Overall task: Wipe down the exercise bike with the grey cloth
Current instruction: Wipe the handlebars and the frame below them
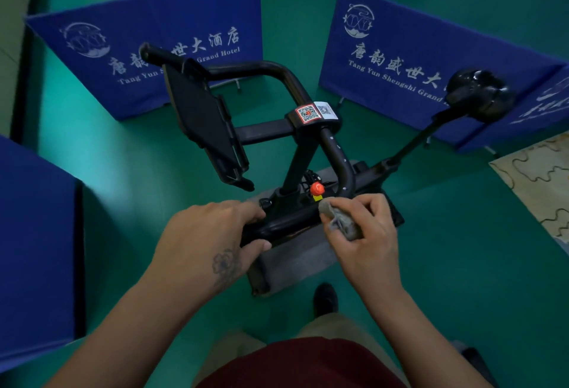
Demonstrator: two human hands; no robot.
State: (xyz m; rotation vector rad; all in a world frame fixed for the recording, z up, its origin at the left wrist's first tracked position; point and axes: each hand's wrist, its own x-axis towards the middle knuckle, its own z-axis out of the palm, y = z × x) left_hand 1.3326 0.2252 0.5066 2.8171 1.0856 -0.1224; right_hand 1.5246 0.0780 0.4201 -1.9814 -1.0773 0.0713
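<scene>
Both forearms reach down from the bottom of the view onto the near handlebar of the exercise bike [308, 141], which stands on the green floor [462, 249] between blue hotel banners [147, 48]. Black tube and steel by the look of it, the bike should be heavy, rigid and steady under pressure, its smooth painted bars a little slick; it needs only bracing, not lifting, and the bar ends are the natural place to hold it. Off to the right its padded saddle [480, 95] sits on a thin post, and a dark console panel [203, 129] hangs at the left.

On the near bar, the left hand [212, 233] curls round the tube, thumb beneath, steadying the frame. Just right of it the right hand [366, 233] clenches the grey cloth [338, 218], bunched into a wad and pressed against the bar close under the red knob [317, 188]. Soft, light and limp, the cloth will mould round tubes; balled in the fingers it should give firm rubbing, though it may snag on the knob.
</scene>
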